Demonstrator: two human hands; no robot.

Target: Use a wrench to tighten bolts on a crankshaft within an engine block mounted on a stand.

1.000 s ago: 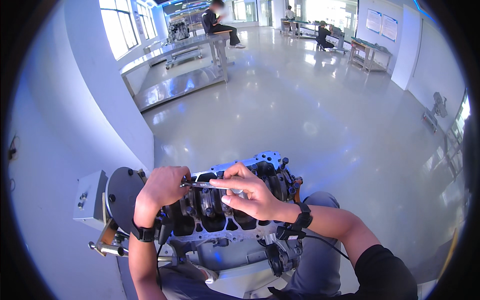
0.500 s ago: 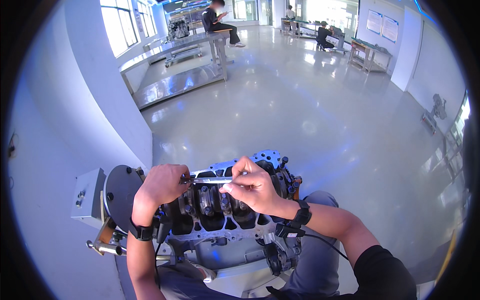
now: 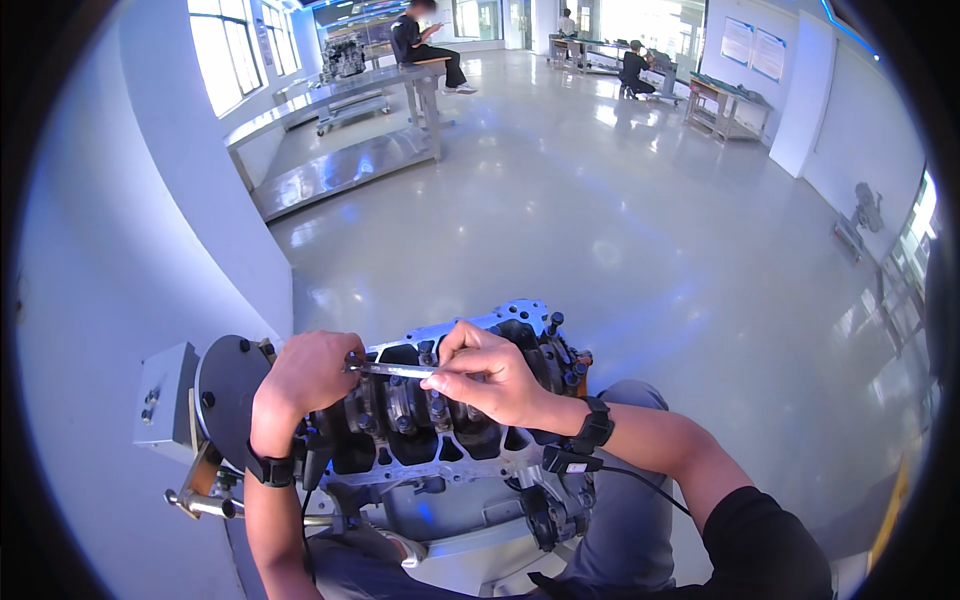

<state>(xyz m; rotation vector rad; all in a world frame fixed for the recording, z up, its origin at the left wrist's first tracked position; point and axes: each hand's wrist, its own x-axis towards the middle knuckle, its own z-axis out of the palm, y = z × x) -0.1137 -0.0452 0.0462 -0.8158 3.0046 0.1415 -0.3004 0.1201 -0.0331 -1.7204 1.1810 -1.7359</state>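
Observation:
A slim silvery wrench [image 3: 400, 370] spans the gap between my hands above the engine block [image 3: 420, 462]. My right hand [image 3: 492, 376] pinches its right end between thumb and fingers. At the other end, the curled fingers of my left hand [image 3: 312, 374] close around the wrench's darker head, mostly hidden under the knuckles. Whether that head sits on a bolt is hidden. Below the wrench, the open block shows a row of dark crankshaft bearing caps [image 3: 402, 408] with bolts standing up from them.
A round dark plate [image 3: 232, 392] and a grey control box [image 3: 165, 395] stand left of the block. A white pillar [image 3: 215, 150] rises beyond them. Farther off are a steel bench [image 3: 335, 172], a seated person [image 3: 425, 45] and a crouching person [image 3: 633, 70].
The wrench has tilted slightly, its right end now lower than its left. My right hand has moved slightly left and down along with it. The whole view has shifted a little.

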